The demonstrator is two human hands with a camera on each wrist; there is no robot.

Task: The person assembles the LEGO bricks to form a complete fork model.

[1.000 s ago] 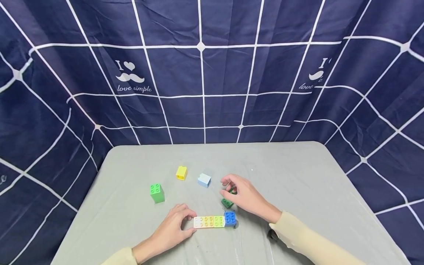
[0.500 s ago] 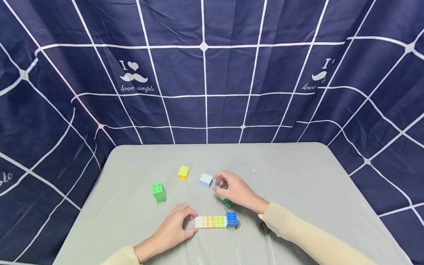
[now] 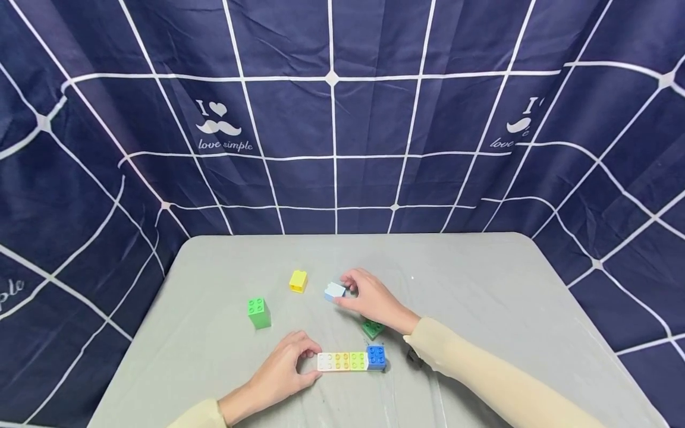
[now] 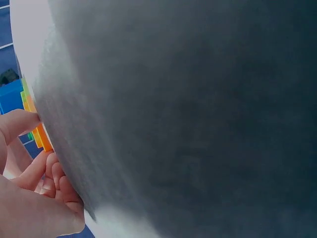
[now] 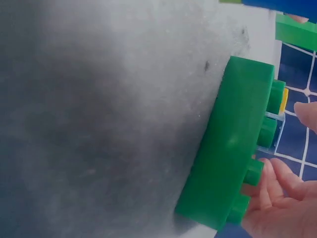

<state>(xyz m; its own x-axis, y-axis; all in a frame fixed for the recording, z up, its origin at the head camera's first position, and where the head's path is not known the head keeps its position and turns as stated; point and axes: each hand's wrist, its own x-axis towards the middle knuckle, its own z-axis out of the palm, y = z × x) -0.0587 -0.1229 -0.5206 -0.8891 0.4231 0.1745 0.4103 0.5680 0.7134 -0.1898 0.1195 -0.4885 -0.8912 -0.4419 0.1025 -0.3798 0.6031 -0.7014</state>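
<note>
My left hand (image 3: 283, 367) pinches the left end of a row of toy building bricks (image 3: 340, 361) between thumb and fingers. Orange and lime bricks make up the row, and its left end looks washed out to white. A blue brick (image 3: 376, 356) stands at its right end. Over a light blue brick (image 3: 333, 290), my right hand (image 3: 373, 300) has its thumb near one side and its fingers near the other; no firm hold shows. Under that wrist lies a dark green brick (image 3: 371, 329), large in the right wrist view with its studs facing right.
A yellow brick (image 3: 298, 282) lies on its side left of the light blue one. Further left a tall light green brick (image 3: 259, 313) stands upright on the grey table (image 3: 455, 273). A dark blue curtain (image 3: 299, 119) with white lines hangs behind.
My right hand has moved left, from over the dark green brick to the light blue brick. The left hand stays at the brick row. The view has shifted slightly.
</note>
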